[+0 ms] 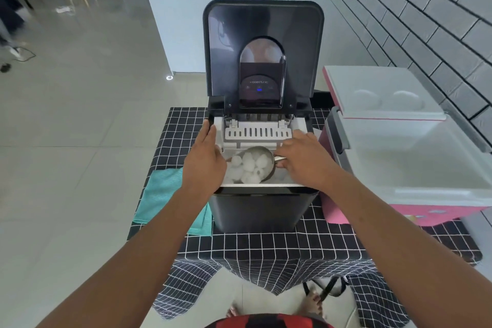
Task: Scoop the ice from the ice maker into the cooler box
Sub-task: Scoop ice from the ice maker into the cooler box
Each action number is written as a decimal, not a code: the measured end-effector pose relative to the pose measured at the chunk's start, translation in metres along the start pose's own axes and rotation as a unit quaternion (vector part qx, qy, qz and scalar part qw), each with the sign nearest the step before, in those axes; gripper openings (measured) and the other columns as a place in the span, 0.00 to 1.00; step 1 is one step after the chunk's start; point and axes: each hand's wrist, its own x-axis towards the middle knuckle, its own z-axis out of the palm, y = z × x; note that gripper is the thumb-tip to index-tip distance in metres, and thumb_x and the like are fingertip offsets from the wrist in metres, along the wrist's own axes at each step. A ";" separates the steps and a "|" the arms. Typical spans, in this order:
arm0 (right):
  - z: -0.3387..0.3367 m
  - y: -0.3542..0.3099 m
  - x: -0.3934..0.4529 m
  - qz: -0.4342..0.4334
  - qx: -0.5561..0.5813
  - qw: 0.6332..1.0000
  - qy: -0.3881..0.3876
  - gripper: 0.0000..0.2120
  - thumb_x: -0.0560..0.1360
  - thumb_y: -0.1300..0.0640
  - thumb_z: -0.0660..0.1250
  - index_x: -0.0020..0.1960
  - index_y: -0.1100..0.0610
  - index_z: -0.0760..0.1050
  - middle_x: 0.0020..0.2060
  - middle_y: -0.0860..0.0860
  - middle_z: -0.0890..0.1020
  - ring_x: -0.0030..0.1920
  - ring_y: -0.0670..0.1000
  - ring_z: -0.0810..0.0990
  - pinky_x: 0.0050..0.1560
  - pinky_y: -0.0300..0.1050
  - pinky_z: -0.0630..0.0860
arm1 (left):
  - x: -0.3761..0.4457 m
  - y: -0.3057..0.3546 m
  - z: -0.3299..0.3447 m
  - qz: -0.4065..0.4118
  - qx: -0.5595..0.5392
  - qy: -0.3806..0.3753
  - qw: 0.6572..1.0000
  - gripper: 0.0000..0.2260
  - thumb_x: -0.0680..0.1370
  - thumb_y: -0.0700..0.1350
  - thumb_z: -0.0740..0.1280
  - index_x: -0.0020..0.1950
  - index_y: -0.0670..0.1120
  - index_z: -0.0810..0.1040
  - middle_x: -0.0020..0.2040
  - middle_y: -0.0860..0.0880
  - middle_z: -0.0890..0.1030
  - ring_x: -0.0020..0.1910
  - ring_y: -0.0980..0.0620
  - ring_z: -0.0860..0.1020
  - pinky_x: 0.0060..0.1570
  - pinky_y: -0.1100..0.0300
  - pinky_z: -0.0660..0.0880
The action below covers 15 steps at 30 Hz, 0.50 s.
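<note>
Metal scoop (259, 161) full of ice, right hand (303, 158) gripping its handle inside one ice maker (262, 104); left hand (206, 157) rests flat on its rim, one cooler box (410, 157) open.

Black ice maker (262, 208) w/ white ice (249, 168) in silver scoop (263, 160), sitting on black-and-white grid tablecloth (266, 247). Teal towel (162, 194) lying left; pink-and-white cooler box (415, 168) sitting right. Grey brick wall (412, 8) showing behind.

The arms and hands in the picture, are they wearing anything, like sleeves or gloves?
No. Both forearms are bare as far as the head view shows, with no sleeves. The left hand and the right hand have no gloves, and I can see no watch, ring or bracelet on them.
</note>
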 end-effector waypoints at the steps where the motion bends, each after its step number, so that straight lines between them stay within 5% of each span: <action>1: 0.000 0.002 -0.001 0.008 0.009 1.000 0.005 0.09 0.77 0.49 0.64 0.55 0.50 0.78 0.47 0.46 0.79 0.52 0.50 0.68 0.49 0.44 0.57 | 0.000 -0.001 0.000 -0.002 -0.004 0.004 1.000 0.23 0.81 0.39 0.56 0.77 0.45 0.63 0.79 0.55 0.56 0.69 0.51 0.70 0.56 0.62 0.68; 7: 0.001 0.018 -0.002 0.060 0.082 0.994 0.031 0.10 0.76 0.51 0.67 0.56 0.49 0.79 0.43 0.45 0.75 0.46 0.47 0.61 0.49 0.44 0.58 | -0.002 -0.003 0.000 0.010 -0.027 0.032 0.999 0.22 0.80 0.37 0.56 0.74 0.44 0.67 0.77 0.52 0.63 0.72 0.52 0.67 0.62 0.63 0.63; 15: -0.005 0.036 -0.008 0.096 0.132 0.985 0.053 0.11 0.75 0.50 0.69 0.55 0.51 0.81 0.47 0.44 0.72 0.48 0.48 0.63 0.53 0.43 0.60 | -0.003 -0.001 0.000 0.008 -0.009 0.035 0.999 0.21 0.78 0.36 0.58 0.72 0.44 0.71 0.76 0.52 0.64 0.70 0.50 0.70 0.60 0.57 0.70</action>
